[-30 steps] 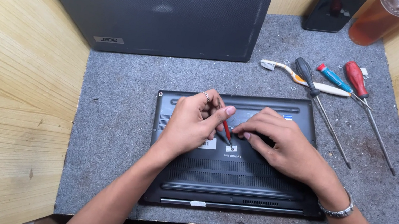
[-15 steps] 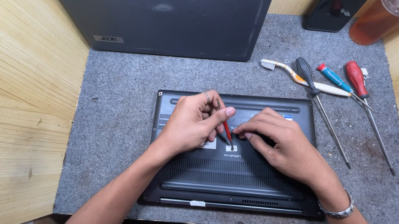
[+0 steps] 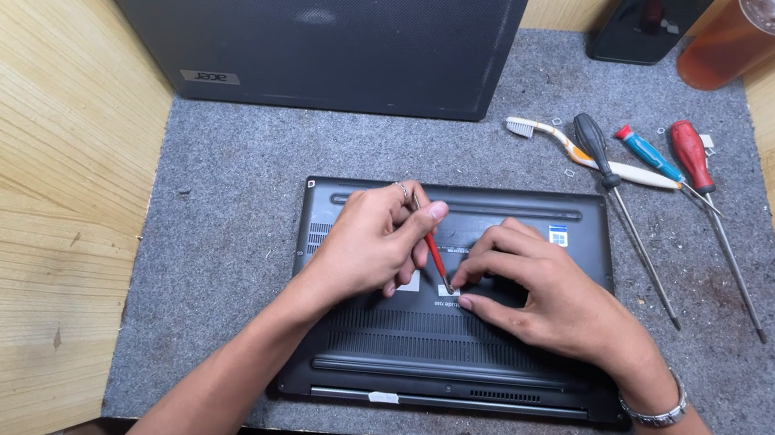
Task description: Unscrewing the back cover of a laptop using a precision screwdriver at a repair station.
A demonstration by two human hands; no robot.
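Holding a slim red-handled tool in my left hand, fingers closed around its shaft, tip angled down onto a small pale sticker near the middle of the laptop's underside. Laptop is lying bottom-up on the grey felt mat, just in front of me. My right hand is resting on the base panel, gripping nothing, forefinger and thumb tips pressing beside the sticker, just touching the tool tip.

Compared with a second ago, both hands are sitting in nearly the same spot; the tool is showing no clear shift. Judging from this, the tip is still working at the same point and the sticker is not lifting yet.

Lying well apart to the right: a toothbrush, a black-handled screwdriver, a blue-handled one, a red-handled one. A second dark laptop is lying behind
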